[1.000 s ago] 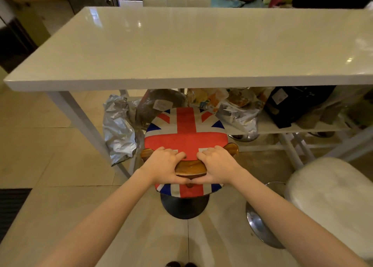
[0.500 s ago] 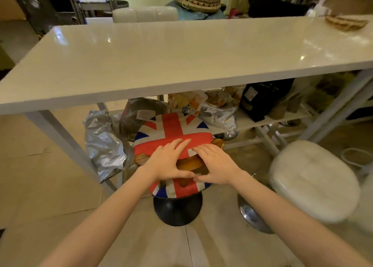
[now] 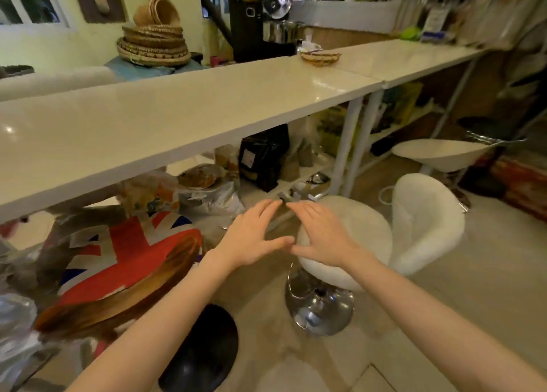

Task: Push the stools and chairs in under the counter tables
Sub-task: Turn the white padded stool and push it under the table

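Your left hand [image 3: 254,237] and right hand [image 3: 321,236] hovered flat, fingers straight, gripping nothing. Below sat the round, padded white stool [image 3: 364,237] on its chrome base.

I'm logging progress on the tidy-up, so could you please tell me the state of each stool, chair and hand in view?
Flag stool: partly under the counter.
White stool: out from the counter, not pushed in.
White chair: out on the floor, not pushed in.
Far white chair: out from the second counter.
Left hand: open, holding nothing.
Right hand: open, over the white stool.
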Demonstrator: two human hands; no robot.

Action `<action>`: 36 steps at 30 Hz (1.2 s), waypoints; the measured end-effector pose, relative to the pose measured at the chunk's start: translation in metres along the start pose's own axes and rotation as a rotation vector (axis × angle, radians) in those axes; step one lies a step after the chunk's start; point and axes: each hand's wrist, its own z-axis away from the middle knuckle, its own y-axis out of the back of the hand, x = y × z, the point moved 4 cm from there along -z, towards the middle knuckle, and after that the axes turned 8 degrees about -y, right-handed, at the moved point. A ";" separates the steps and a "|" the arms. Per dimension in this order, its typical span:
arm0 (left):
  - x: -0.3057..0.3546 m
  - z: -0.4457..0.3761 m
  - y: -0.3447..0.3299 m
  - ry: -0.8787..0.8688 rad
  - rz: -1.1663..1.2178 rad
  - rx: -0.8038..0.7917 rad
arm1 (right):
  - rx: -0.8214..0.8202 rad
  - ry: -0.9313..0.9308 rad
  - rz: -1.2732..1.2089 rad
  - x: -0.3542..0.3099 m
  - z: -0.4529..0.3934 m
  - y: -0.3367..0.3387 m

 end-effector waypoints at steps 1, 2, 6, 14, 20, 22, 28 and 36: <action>0.017 -0.015 -0.010 -0.012 0.025 -0.010 | 0.005 -0.040 -0.004 0.025 0.010 0.009; 0.035 -0.030 -0.021 -0.022 0.055 -0.023 | 0.005 -0.082 -0.002 0.050 0.020 0.018; 0.100 -0.088 -0.069 -0.036 0.130 -0.083 | 0.012 -0.200 0.064 0.149 0.061 0.048; 0.190 -0.178 -0.149 -0.028 0.245 -0.175 | -0.010 -0.328 0.107 0.288 0.121 0.098; 0.216 -0.243 -0.191 -0.009 0.275 -0.235 | -0.110 -0.272 0.201 0.366 0.119 0.098; 0.217 -0.264 -0.210 0.015 0.299 -0.266 | -0.157 -0.256 0.234 0.391 0.111 0.092; 0.209 -0.322 -0.265 0.063 0.304 -0.333 | -0.348 -0.249 0.368 0.466 0.077 0.079; 0.200 -0.354 -0.307 0.282 0.371 -0.384 | -0.538 0.064 0.455 0.516 0.023 0.060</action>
